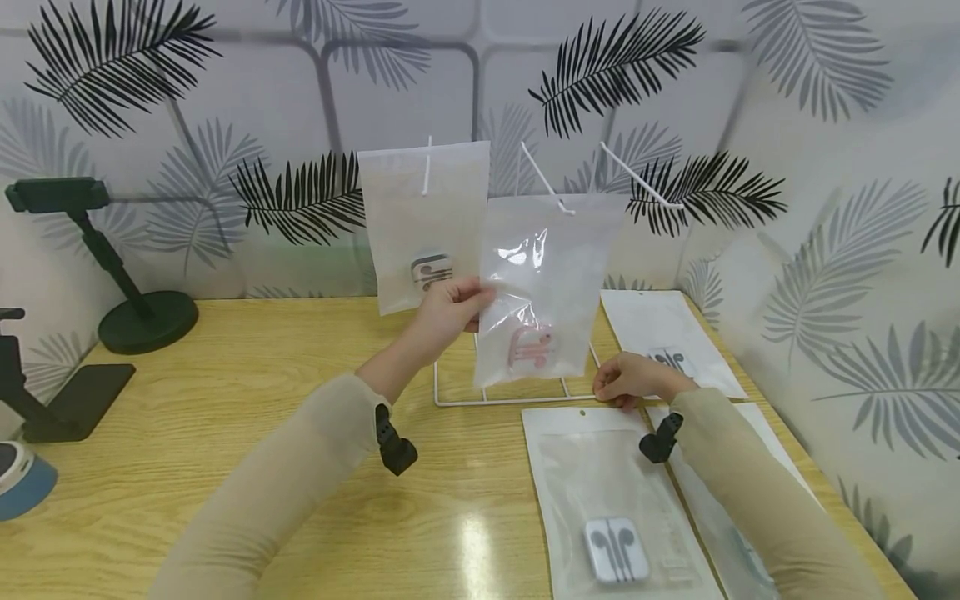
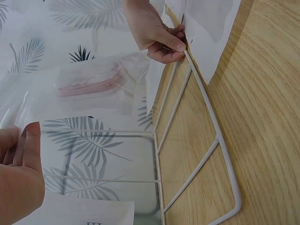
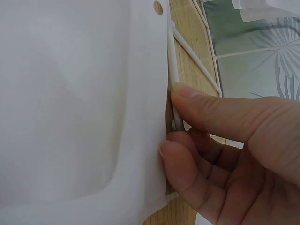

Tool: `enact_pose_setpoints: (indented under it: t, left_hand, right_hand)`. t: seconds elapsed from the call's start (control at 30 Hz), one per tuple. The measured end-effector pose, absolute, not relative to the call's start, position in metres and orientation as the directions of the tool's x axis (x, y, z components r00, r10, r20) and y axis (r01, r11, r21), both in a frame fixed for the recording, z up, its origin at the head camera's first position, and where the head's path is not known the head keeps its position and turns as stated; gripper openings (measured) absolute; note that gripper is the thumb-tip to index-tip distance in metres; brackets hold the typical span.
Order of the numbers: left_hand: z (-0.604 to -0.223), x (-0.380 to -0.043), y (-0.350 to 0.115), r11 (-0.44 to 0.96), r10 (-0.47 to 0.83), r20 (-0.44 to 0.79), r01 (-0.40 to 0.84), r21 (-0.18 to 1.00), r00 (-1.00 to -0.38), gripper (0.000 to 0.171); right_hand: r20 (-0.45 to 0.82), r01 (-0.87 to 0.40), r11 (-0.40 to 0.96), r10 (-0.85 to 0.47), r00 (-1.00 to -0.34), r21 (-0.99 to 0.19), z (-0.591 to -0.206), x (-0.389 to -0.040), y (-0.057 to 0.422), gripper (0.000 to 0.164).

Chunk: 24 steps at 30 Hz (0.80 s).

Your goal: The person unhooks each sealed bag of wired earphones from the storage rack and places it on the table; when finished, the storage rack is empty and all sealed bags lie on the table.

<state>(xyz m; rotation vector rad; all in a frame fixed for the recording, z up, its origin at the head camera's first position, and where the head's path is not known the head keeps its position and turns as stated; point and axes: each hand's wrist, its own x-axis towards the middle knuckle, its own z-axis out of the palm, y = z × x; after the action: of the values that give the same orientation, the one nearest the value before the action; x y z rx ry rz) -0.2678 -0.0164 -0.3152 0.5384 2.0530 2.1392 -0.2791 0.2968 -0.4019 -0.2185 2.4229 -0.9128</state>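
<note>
My left hand (image 1: pixel 450 308) pinches the left edge of a clear-fronted white bag (image 1: pixel 551 275) that hangs on the middle hook of a white wire rack (image 1: pixel 525 402). Inside it are pink earphones (image 1: pixel 531 348). My right hand (image 1: pixel 636 379) pinches the front right corner of the rack's base wire between thumb and fingers; the right wrist view shows the wire (image 3: pixel 173 61) in that grip. Another bag (image 1: pixel 405 200) with earphones in a case hangs on the left hook. The right hook (image 1: pixel 641 177) holds no bag. A flat bag (image 1: pixel 555 467) lies close beside my right hand.
Two more bags lie on the right, one behind (image 1: pixel 645 321) and one partly under my right forearm (image 1: pixel 757 437). On the left are a dark green stand (image 1: pixel 146 321), a black stand (image 1: pixel 75 408) and a blue-and-white round object (image 1: pixel 22 492). A patterned wall covering stands behind.
</note>
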Motion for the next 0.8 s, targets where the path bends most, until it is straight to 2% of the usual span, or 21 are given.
enact_pose_setpoints:
  t: [0.53,0.8]
  left_hand:
    - [-0.314,-0.254,-0.016,-0.105,0.367,0.186,0.158,0.982,-0.912,0.023]
    - [-0.312,-0.246,-0.015,-0.131,0.402,0.171,0.128,0.983,-0.899,0.024]
  right_hand:
    - [-0.439,0.042,0.755,-0.334,-0.834,-0.655,-0.4,-0.279,0.296,0.006]
    - [-0.457,0.072,0.784,-0.281,-0.844,-0.616,-0.399,-0.281,0.295,0.006]
